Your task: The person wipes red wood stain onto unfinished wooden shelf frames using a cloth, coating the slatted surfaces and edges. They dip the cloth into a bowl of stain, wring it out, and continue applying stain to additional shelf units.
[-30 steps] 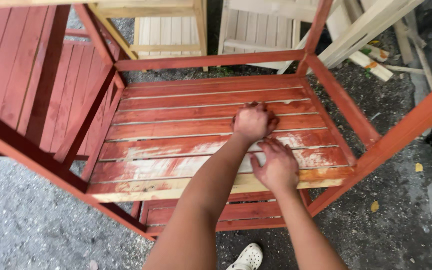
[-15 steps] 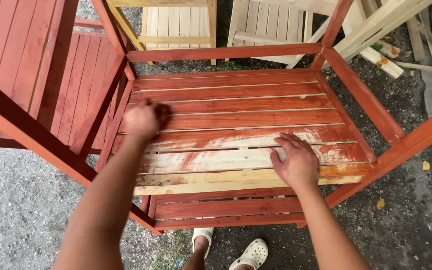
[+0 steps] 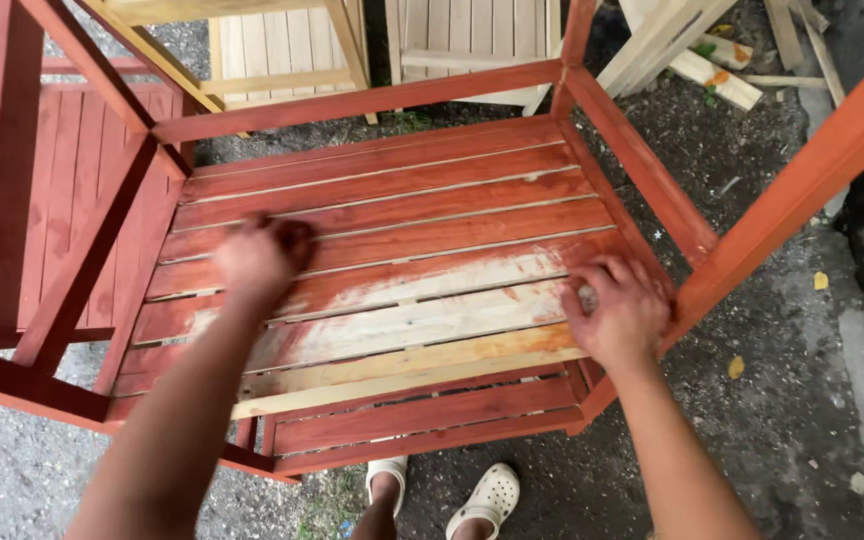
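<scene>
Left grip: left hand (image 3: 257, 258) bunched on the slatted shelf (image 3: 392, 270), blurred; whether it pinches a rag or pad cannot be told.
Right grip: right hand (image 3: 620, 310) pressed flat, fingers spread, holding nothing; seemingly steadying the shelf at its right rail (image 3: 642, 170).
Shelf: red-stained slats inside a red frame; pale unstained patch (image 3: 422, 320) between the hands.
Beyond shelf: unpainted wooden frames (image 3: 282, 50).
Below shelf: gravel ground (image 3: 782, 400), white clogs (image 3: 487, 500).
</scene>
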Tool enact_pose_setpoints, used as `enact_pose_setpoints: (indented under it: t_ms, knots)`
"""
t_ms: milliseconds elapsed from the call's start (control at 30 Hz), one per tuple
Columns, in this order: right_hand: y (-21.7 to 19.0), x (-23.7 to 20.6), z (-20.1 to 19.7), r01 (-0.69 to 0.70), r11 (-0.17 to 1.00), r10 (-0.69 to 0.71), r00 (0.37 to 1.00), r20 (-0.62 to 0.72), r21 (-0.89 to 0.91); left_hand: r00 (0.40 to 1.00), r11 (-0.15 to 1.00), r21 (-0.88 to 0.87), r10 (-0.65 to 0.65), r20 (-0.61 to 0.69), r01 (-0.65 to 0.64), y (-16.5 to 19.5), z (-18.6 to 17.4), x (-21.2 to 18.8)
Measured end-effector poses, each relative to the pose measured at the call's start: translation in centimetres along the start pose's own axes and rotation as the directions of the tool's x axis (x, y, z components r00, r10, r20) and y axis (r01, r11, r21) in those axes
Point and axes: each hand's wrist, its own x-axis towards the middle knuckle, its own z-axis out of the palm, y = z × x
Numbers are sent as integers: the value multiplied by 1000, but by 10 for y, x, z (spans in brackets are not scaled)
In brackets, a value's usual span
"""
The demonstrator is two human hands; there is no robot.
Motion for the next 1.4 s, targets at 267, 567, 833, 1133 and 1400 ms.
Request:
enact_pose_setpoints:
  t_ms: [267, 567, 833, 1133, 1400]
  knots:
    - [6, 5, -13, -17, 998, 18, 1000, -12, 69, 896, 828, -344, 424, -133, -443, 302, 34, 44]
    - [15, -2, -11, -26, 991, 38, 996, -86, 132, 877, 822, -322, 477, -61, -469, 427, 27, 58]
    - [17, -6, -4, 0, 986, 16, 996, -92, 169, 916, 866, -302, 391, -84, -398, 318, 37, 49]
    - [17, -11, 5, 4, 993, 7, 995, -98, 114, 987, 985, -100, 134, -91, -143, 35, 20, 8]
    - [22, -15, 14, -28, 997, 37, 993, -111, 78, 922, 864, 361, -387, 28, 352, -89, -11, 2]
